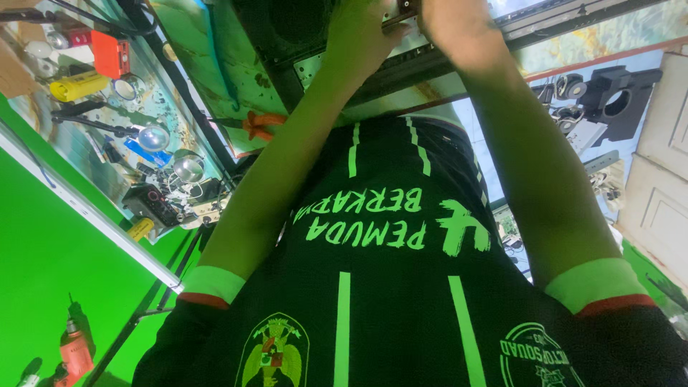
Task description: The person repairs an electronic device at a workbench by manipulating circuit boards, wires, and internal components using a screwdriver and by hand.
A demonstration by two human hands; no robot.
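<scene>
The black shirt with green stripes (401, 287) filled the near view. Beyond it, the left hand (362, 32) and right hand (455, 25) met on a dark metal frame (401, 68) on the table (193, 43); both hands' fingers curled around its top edge.

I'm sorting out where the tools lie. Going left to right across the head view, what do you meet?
Orange drill → yellow tool → red box → round silver lamp → orange pliers → left hand → right hand → black block with a round hole → white door.
</scene>
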